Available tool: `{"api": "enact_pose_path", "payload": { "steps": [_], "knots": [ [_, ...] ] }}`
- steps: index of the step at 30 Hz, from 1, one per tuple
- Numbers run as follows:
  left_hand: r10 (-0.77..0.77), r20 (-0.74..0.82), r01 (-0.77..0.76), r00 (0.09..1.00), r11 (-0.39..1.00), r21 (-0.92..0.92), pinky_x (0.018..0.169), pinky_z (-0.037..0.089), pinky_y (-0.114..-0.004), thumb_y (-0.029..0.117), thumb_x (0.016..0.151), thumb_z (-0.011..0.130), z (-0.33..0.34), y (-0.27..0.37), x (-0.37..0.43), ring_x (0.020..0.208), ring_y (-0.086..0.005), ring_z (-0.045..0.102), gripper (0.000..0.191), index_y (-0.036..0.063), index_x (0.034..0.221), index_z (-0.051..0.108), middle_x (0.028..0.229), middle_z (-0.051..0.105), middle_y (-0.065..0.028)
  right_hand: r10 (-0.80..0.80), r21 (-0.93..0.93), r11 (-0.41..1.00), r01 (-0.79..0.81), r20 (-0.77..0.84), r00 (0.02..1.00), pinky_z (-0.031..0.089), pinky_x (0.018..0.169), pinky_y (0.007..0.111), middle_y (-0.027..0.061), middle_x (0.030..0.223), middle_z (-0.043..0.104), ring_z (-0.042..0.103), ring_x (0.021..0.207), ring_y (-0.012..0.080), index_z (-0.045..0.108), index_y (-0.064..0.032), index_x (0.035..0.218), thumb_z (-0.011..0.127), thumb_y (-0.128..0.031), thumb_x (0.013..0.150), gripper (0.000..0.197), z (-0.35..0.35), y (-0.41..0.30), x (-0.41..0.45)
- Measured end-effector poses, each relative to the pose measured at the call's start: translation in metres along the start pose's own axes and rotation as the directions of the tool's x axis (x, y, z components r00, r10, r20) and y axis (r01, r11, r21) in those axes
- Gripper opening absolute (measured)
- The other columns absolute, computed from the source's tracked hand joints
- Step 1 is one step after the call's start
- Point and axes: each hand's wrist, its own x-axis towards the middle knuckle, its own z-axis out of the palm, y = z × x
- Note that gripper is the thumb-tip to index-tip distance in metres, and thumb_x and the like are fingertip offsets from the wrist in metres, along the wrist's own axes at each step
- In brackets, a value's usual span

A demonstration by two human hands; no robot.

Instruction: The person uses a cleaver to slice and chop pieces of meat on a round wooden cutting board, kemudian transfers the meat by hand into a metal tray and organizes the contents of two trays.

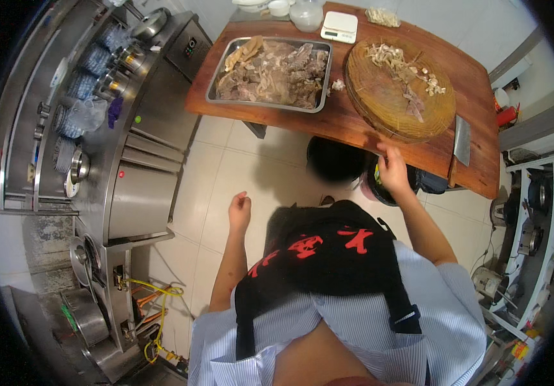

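Note:
My left hand (240, 211) hangs over the tiled floor with its fingers curled, and nothing shows in it. My right hand (392, 168) is at the front edge of the wooden table (306, 123), just below the round wooden chopping block (378, 103); its fingers are loosely bent and hold nothing visible. Sliced pale pieces (387, 55) and a strip of meat (414, 104) lie on the block. A cleaver (462, 140) rests to its right, partly along the table edge. Left of the block, a steel tray (327, 77) is full of cooked meat pieces (272, 72).
A white digital kitchen scale (339, 27), a plastic container (307, 15) and a bag (382, 17) stand at the table's back. Black bins (337, 161) are under the table. At left runs a steel counter (156, 96) with stacked bowls; a shelf rack (528, 241) is at right.

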Motion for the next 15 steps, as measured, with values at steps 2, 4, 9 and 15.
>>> {"api": "enact_pose_path", "payload": {
  "steps": [2, 4, 9, 15],
  "knots": [
    [-0.031, -0.073, 0.026, 0.997, 0.997, -0.077, 0.069, 0.043, -0.022, 0.009, 0.086, 0.055, -0.005, 0.006, 0.016, 0.074, -0.0084, 0.05, 0.019, 0.0005, 0.104, 0.056, 0.083, 0.056, -0.0014, -0.012, 0.02, 1.0, 0.013, -0.016, 1.0, 0.045, 0.079, 0.039, 0.018, 0.102, 0.055, 0.055, 0.09, 0.0342, 0.055, -0.0054, 0.106, 0.052, -0.005, 0.079, 0.027, 0.002, -0.001, 0.027],
    [-0.044, -0.128, 0.024, 0.991, 0.988, -0.154, 0.069, 0.043, -0.021, 0.009, 0.087, 0.055, -0.008, 0.016, 0.046, 0.074, -0.0078, 0.05, 0.018, 0.0008, 0.102, 0.056, 0.083, 0.055, -0.0008, -0.065, -0.043, 0.997, 0.062, -0.069, 0.996, 0.042, 0.084, 0.041, 0.0174, 0.103, 0.055, 0.053, 0.097, 0.0338, 0.055, -0.0061, 0.105, 0.052, -0.005, 0.078, 0.027, 0.006, -0.009, 0.052],
    [0.116, -0.095, -0.134, 0.989, 0.968, -0.21, 0.072, 0.045, -0.023, 0.011, 0.088, 0.052, 0.001, 0.06, 0.142, 0.081, -0.0106, 0.052, 0.018, -0.0011, 0.102, 0.054, 0.089, 0.056, -0.004, 0.005, -0.308, 0.951, -0.042, -0.12, 0.993, 0.04, 0.089, 0.042, 0.0161, 0.111, 0.054, 0.05, 0.101, 0.0345, 0.057, -0.0063, 0.105, 0.056, -0.004, 0.074, 0.031, 0.022, -0.02, 0.08],
    [0.339, 0.214, -0.302, 0.916, 0.935, -0.187, 0.078, 0.044, -0.027, 0.01, 0.089, 0.05, 0.062, 0.158, 0.253, 0.086, -0.0135, 0.053, 0.023, -0.0002, 0.109, 0.052, 0.098, 0.057, -0.0063, 0.132, -0.484, 0.848, -0.214, -0.198, 0.971, 0.042, 0.086, 0.04, 0.0151, 0.113, 0.053, 0.051, 0.096, 0.0339, 0.059, -0.0044, 0.101, 0.053, -0.002, 0.072, 0.029, 0.044, -0.015, 0.072]
  ]
}}
